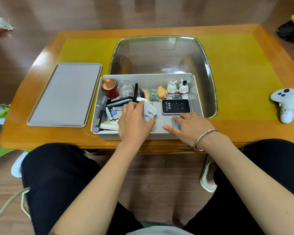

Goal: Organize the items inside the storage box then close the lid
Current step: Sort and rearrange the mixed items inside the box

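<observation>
White plug [149,111] sits in our left hand's [134,121] curled grip inside the box [196,92]: light, hard, slick; hold its flat sides. Our right hand [190,127] lies flat on something pale blue; the lid [64,94] waits on the bench [244,68].

Glossy varnished wood on the worktop [244,131], catching the light. Matt grey plastic for the storage box [196,92] and its lid [64,94], left. Shiny copper-toned metal can [109,87], glossy ceramic-looking rabbit figurines [177,87], smooth white plastic controller [285,103] at right.
</observation>
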A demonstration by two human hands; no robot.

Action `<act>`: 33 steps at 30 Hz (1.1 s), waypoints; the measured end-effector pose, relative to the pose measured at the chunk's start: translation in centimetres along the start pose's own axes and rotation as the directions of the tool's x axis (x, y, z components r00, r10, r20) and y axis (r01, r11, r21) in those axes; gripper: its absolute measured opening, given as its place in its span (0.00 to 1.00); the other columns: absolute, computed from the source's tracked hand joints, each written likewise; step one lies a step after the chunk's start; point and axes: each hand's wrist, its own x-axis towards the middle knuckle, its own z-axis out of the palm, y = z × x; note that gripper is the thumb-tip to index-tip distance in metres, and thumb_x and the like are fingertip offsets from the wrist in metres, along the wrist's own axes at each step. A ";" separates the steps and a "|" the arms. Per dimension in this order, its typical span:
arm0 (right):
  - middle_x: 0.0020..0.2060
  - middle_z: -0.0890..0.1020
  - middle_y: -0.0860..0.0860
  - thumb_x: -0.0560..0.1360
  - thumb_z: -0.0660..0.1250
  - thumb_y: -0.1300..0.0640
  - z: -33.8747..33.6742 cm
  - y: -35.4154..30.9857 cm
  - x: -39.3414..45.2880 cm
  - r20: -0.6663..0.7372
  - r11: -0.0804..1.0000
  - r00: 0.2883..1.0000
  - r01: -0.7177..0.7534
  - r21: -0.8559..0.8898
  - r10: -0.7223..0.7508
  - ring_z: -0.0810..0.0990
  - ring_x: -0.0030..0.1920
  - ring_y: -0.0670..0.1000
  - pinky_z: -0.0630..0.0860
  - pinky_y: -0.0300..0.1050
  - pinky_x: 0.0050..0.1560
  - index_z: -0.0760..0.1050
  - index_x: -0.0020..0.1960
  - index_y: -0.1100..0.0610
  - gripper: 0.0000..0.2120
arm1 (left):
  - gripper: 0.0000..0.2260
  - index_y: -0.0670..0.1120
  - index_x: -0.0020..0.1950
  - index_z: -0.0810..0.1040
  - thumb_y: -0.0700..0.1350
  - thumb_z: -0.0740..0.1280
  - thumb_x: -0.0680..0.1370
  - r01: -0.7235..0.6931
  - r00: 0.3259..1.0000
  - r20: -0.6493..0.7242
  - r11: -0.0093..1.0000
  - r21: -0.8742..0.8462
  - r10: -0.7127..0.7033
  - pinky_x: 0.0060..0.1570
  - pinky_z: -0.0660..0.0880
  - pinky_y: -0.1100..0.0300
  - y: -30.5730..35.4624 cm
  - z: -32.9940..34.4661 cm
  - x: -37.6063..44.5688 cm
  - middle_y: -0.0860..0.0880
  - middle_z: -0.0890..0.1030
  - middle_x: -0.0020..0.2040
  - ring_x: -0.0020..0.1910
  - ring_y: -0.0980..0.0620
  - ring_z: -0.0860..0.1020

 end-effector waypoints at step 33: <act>0.75 0.58 0.53 0.59 0.25 0.26 0.4 -1.8 -1.4 0.034 0.997 0.998 -0.061 0.054 0.059 0.57 0.74 0.55 0.57 0.56 0.70 0.76 0.63 0.47 0.54 | 0.27 0.50 0.68 0.70 0.57 0.71 0.72 0.011 1.000 0.002 1.000 0.014 -0.011 0.45 0.73 0.53 0.0 0.0 -0.1 0.49 0.73 0.58 0.59 0.48 0.69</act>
